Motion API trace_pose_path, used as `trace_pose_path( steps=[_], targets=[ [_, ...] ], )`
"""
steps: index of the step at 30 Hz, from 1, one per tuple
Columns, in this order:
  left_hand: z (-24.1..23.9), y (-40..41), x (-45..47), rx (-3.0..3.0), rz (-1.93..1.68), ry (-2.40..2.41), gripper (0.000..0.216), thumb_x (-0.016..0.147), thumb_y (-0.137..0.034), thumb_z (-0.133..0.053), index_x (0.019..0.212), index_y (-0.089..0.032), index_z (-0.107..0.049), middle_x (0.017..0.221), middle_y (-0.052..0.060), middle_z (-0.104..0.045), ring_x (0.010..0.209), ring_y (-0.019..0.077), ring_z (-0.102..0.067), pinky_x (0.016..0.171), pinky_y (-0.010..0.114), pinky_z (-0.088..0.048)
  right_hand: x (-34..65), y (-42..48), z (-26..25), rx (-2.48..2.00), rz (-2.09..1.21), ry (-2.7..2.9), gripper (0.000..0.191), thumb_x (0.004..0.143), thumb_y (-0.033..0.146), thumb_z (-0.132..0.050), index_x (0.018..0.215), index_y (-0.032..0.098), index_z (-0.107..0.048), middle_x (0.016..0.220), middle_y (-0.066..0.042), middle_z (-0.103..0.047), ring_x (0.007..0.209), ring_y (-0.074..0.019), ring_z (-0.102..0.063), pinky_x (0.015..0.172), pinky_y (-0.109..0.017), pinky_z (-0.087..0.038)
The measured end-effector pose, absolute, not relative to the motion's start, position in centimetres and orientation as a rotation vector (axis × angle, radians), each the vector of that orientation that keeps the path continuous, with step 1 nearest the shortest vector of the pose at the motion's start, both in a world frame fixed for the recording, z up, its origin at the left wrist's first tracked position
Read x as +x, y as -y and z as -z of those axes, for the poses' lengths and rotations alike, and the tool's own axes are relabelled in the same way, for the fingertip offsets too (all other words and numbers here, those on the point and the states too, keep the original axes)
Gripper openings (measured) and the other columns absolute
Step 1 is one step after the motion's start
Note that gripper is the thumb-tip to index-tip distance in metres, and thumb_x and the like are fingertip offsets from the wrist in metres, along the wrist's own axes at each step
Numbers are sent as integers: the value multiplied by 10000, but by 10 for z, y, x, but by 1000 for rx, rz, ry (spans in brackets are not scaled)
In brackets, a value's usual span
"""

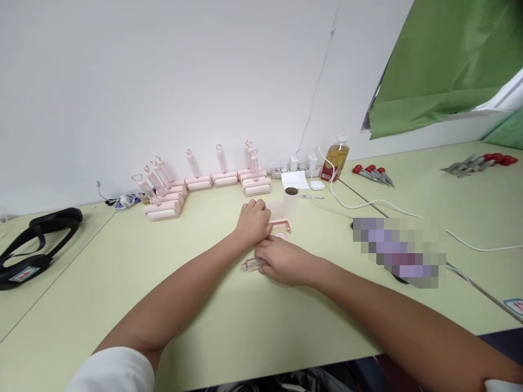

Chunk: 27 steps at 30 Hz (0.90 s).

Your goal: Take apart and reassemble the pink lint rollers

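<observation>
Clear tube (250,265), held sideways, pink bracket (280,224) beyond

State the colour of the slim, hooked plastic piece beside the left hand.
The slim, hooked plastic piece is pink, in the head view.

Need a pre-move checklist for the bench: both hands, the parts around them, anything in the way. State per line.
1. Clear tube secured: ok, the right hand grips it, one end sticking out.
2. Left hand grip: cannot tell, its curled fingers hide whatever is under them.
3. Pink frame within reach: ok, it lies right by the left hand.
4. White roll steady: ok, it stands upright just beyond the hands.
5. Bottle capped: ok, white cap on, back near the wall.
6. White cable away from hands: ok, it runs off to the right.
</observation>
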State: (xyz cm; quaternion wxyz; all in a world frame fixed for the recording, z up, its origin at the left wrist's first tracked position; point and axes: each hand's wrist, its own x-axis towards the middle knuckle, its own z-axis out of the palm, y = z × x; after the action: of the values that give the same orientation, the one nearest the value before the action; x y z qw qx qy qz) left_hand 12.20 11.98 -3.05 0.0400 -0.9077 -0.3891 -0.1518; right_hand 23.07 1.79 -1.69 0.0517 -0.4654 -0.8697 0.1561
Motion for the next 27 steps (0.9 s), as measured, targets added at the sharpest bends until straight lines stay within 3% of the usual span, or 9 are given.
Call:
trace_pose_path(
  steps=[8,18,23,27],
  targets=[
    [22,-121,105,-2859,400,1133,149,813,-320,-628,902,-216,-687,1023,53,-592,955,215,-511,849,344,-410,239,-29,21,-1382,-484,2596,37,794,183,-567,766,164,-583,893,-94,-644,826,-213,-532,678,-287,-366],
    [28,-125,119,-2796,330,1220,123,835,-234,-563,838,-167,-666,849,94,-632,909,260,-571,784,379,-412,237,-27,21,-1366,-504,2600,56,785,195,-581,745,168,-552,932,-99,-630,922,-236,-526,731,-297,-377],
    [22,-122,116,-2866,401,1258,115,815,-289,-595,839,-195,-658,820,48,-648,819,215,-590,697,325,-427,241,-31,21,-1358,-512,2574,35,784,172,-568,751,167,-559,864,-83,-623,826,-207,-516,656,-278,-346],
    [15,-115,101,-2929,491,1259,150,864,-287,-519,857,-215,-649,859,28,-654,814,186,-594,647,294,-424,243,-33,23,-1333,-502,2566,36,782,155,-553,748,164,-558,868,-85,-614,804,-199,-522,625,-269,-328]
  ],
)
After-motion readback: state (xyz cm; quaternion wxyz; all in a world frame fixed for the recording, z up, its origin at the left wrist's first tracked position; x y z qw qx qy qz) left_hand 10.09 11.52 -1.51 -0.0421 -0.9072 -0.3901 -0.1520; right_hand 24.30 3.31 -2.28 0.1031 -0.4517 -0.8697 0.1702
